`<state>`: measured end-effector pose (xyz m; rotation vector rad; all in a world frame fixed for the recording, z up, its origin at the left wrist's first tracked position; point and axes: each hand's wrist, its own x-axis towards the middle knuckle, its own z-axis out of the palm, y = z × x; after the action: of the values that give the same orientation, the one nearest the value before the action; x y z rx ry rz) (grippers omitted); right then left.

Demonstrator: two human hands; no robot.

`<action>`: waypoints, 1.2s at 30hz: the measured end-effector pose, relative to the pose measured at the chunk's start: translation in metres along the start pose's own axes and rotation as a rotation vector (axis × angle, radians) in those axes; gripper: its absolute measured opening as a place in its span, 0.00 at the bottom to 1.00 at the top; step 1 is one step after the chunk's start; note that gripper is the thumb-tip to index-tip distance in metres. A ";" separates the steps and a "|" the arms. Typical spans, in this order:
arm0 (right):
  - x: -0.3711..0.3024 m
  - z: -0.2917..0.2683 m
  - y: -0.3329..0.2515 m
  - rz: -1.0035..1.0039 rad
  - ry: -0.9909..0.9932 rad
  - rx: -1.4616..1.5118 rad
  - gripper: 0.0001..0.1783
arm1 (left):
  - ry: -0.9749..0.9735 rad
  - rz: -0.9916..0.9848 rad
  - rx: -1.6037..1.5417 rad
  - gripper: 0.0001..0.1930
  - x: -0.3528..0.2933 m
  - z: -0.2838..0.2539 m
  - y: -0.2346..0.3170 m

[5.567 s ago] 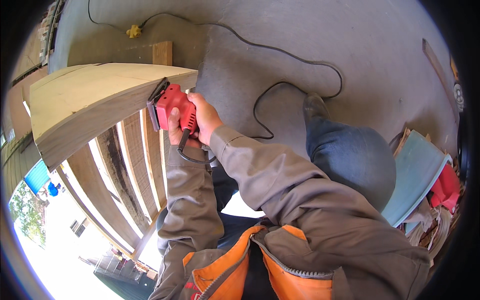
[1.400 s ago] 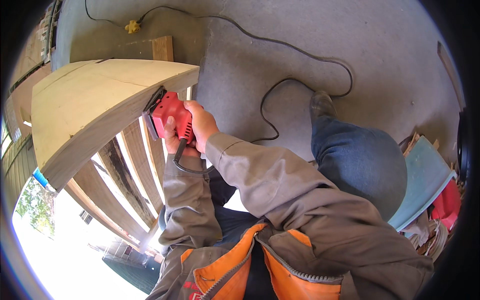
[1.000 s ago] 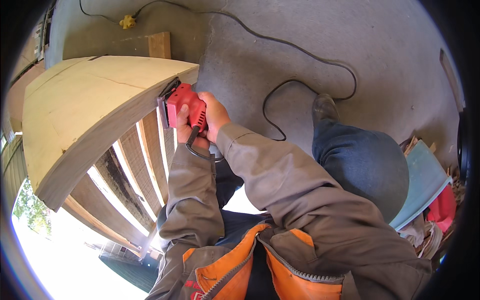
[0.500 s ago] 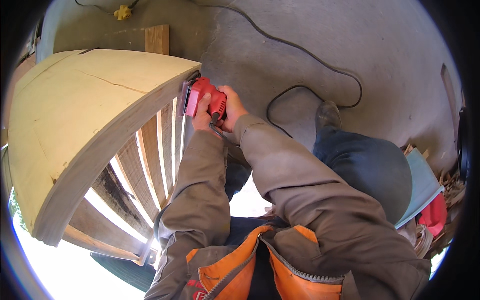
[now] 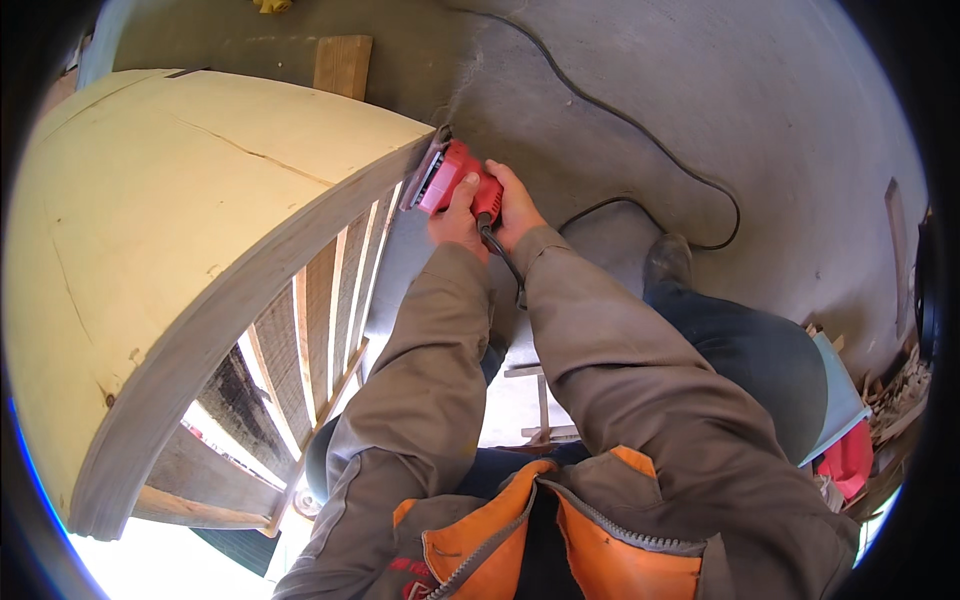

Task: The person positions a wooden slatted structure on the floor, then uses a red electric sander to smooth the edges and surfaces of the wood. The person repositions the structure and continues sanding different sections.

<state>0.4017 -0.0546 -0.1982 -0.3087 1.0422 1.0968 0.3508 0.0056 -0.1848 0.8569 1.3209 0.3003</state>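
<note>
The red plastic handheld power sander (image 5: 462, 160) stands at the far right corner of the big pale-yellow wooden panel (image 5: 200, 190), its flat dark pad (image 5: 421, 175) turned toward the panel's thick grey edge (image 5: 270, 258). Whether the pad touches the edge along its full face, I cannot tell. The left hand (image 5: 457, 225) is wrapped round the sander's left side, thumb laid over the body, its other fingers mostly hidden; the right hand (image 5: 517, 208) closes on the other side, fingers bent around the housing, their tips out of sight. The thin black power cord (image 5: 600, 103) leaves the back end between the wrists, and a length of it curves over the smooth grey concrete floor (image 5: 800, 150) near the dark boot (image 5: 668, 262).

To do this well, I would hold the pad flat and square to the edge, press lightly and evenly with both hands, and use smooth strokes along the edge's length. Here at the corner, letting too much of the pad overhang would likely tip it and round the end, so most of its face should rest on wood. The cord should trail clear of the pad and of the rough brown wooden slats (image 5: 318, 300) under the edge
</note>
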 end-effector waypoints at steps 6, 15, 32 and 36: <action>0.032 -0.040 -0.011 -0.019 -0.149 -0.013 0.22 | 0.029 0.001 -0.050 0.25 -0.005 0.019 -0.007; 0.024 -0.023 -0.034 0.074 -0.139 -0.215 0.23 | 0.113 -0.068 0.042 0.22 -0.012 0.028 -0.001; 0.023 -0.021 -0.036 0.185 -0.144 -0.275 0.24 | 0.129 -0.077 0.038 0.23 -0.013 0.027 -0.010; 0.028 -0.032 -0.026 0.235 -0.173 -0.281 0.24 | 0.175 -0.100 0.059 0.23 -0.013 0.016 -0.012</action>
<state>0.4089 -0.0719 -0.2442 -0.3143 0.7827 1.4602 0.3591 -0.0170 -0.1842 0.8255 1.5365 0.2635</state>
